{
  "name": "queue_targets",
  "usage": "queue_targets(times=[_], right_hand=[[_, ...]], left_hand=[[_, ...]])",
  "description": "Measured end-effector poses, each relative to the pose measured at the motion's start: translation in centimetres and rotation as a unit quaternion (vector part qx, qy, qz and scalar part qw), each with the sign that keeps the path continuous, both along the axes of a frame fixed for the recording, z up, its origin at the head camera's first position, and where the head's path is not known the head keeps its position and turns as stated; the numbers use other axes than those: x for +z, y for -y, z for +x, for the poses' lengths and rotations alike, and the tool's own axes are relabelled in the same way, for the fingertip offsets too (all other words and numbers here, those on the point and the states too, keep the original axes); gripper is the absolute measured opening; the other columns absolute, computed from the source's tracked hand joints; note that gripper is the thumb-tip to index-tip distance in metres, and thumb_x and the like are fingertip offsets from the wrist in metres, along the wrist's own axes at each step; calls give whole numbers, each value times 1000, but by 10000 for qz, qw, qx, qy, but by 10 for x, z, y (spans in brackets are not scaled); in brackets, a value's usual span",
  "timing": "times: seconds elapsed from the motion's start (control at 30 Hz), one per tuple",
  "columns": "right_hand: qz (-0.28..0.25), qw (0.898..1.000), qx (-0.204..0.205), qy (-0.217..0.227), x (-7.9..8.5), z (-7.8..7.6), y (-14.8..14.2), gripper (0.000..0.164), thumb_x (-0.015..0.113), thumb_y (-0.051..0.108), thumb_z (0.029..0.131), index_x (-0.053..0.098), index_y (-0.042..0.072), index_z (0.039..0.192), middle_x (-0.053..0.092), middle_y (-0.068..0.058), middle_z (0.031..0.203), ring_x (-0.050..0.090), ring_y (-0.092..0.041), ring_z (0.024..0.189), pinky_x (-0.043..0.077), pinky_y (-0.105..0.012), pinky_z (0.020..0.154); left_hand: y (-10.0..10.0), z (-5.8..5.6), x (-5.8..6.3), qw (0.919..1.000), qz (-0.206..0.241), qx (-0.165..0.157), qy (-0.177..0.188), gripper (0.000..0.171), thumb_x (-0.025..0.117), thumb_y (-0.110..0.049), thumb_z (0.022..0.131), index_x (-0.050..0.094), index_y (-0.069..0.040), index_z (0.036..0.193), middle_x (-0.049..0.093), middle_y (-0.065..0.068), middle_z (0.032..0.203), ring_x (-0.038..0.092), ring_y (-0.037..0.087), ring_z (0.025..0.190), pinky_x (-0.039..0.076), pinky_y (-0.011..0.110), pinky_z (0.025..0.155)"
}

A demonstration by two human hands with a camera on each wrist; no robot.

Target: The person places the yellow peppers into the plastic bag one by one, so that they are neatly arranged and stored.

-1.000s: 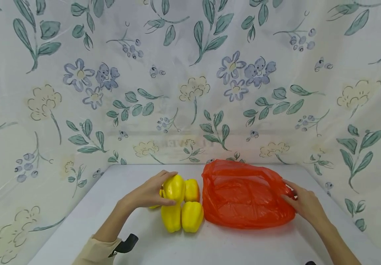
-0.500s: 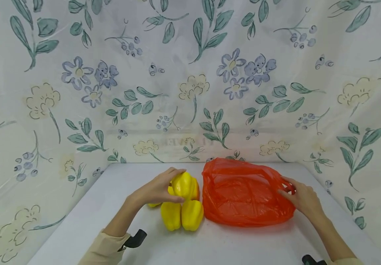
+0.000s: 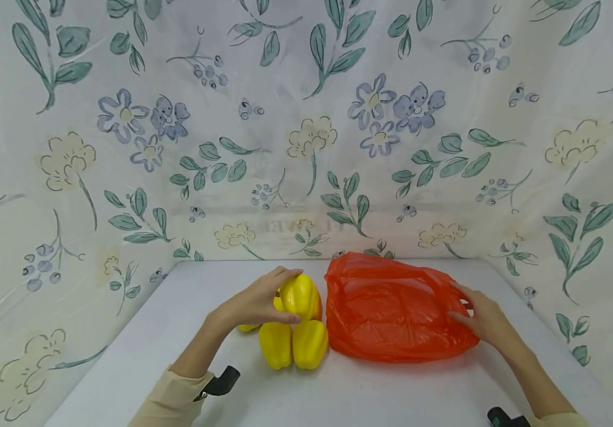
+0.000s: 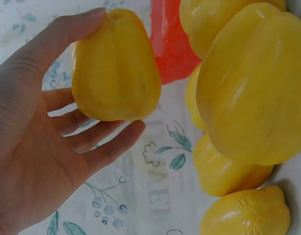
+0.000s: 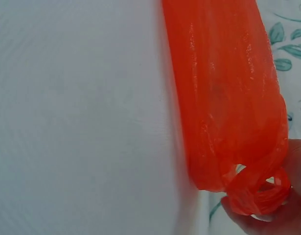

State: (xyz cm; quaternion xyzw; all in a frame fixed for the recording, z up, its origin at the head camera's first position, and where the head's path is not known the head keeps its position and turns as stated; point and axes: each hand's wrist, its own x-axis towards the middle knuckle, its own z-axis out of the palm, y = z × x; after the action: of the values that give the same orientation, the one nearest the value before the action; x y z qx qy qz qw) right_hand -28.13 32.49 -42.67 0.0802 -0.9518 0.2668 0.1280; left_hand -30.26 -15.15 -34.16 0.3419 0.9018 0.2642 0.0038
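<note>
My left hand [image 3: 250, 305] holds a yellow bell pepper [image 3: 300, 296] between thumb and fingers, raised above the other peppers. In the left wrist view, the thumb lies along one side of this pepper [image 4: 116, 68] and the fingers reach behind it. Two yellow bell peppers, one on the left [image 3: 275, 347] and one on the right [image 3: 310, 344], lie in front on the table; others behind are partly hidden. A red plastic bag [image 3: 392, 326] lies just right of them. Its right end is pinched by my right hand [image 3: 485, 317], near a looped handle [image 5: 258, 196].
Beneath everything is a white table [image 3: 349, 394]. A floral-patterned curtain [image 3: 312, 178] hangs behind and at both sides. Black wrist devices are worn on the left wrist [image 3: 222, 381] and the right wrist [image 3: 504, 417].
My left hand has carried the held pepper to the right, closer to the red bag. My right hand keeps hold of the bag's right end, barely shifting.
</note>
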Motion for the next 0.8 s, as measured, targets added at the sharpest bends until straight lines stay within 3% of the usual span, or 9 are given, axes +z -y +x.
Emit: queue_targets(times=[0.27, 0.4, 0.63, 0.8], right_hand=[[-88, 9995, 238, 186, 1, 1, -4, 64, 68, 2, 86, 40, -3, 144, 55, -33, 130, 59, -46, 108, 58, -52, 83], [-147, 9967, 581, 543, 6, 4, -8, 64, 68, 2, 87, 40, -3, 144, 56, -32, 129, 61, -41, 104, 60, -46, 79], [-400, 9803, 1366, 1371, 13, 5, -18, 64, 67, 6, 89, 40, -2, 146, 56, -27, 133, 60, -33, 109, 60, -37, 81], [-461, 9716, 1781, 1486, 15, 6, -29, 63, 68, 10, 88, 43, -1, 144, 54, -28, 135, 57, -36, 111, 59, -35, 84]], left_hand=[[0, 0, 0, 10000, 75, -18, 48, 86, 80, -44, 76, 39, -22, 148, 50, -2, 135, 54, 12, 111, 56, 38, 94], [0, 1, 0, 9999, 78, -24, 86, 86, 80, -44, 76, 38, -23, 149, 50, -3, 135, 54, 13, 111, 55, 38, 94], [-1, 1, 1, 10000, 34, -2, 43, 87, 80, -45, 76, 38, -24, 149, 50, -4, 134, 53, 11, 110, 55, 33, 93], [-1, 1, 1, 10000, -1, 23, 53, 87, 79, -46, 76, 38, -24, 149, 50, -4, 134, 53, 12, 110, 54, 33, 93]])
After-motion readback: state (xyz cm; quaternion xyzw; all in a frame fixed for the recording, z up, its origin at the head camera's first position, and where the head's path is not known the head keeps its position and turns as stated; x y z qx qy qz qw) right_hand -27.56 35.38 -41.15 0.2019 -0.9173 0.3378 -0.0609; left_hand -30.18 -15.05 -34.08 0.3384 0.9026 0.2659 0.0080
